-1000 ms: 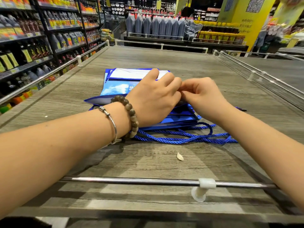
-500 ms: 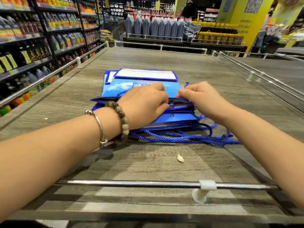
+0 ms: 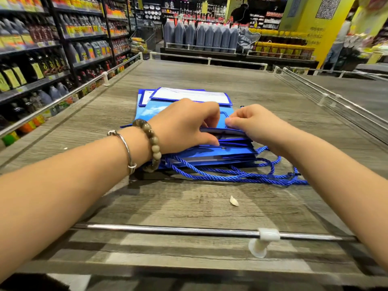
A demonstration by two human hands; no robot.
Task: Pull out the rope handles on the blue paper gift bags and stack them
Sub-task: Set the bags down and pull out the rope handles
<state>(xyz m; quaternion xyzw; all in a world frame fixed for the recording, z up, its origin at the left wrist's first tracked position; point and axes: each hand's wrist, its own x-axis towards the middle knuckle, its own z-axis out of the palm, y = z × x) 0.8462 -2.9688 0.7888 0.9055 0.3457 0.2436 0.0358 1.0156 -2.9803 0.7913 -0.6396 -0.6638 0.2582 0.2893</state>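
- Your left hand (image 3: 184,124) sits on top of the blue paper gift bags (image 3: 210,154) in the middle of the frame.
- Its fingers (image 3: 210,114) are curled down over the top bag. The thumb is tucked in at the bag's open near edge, so the hand holds that bag.
- Your right hand (image 3: 254,124) is just beside the left one, right of the middle.
- Its thumb and fingers are closed tight in a pinch. They hold a short bit of one of the rope handles (image 3: 231,175) at the top bag's mouth.
- The bags lie flat in a pile on the grey wood table (image 3: 189,76).
- More blue rope lies loose on the table in front of the pile, down toward you and off to the right.
- You wear a bead bracelet (image 3: 153,143) and a silver bangle (image 3: 126,148) on your left wrist.
- A small white scrap (image 3: 234,201) lies on the table below the ropes.
- A shiny metal rail (image 3: 168,228) runs across the lower part of the frame.
- Store shelves (image 3: 42,49) full of bottles fill the upper left.
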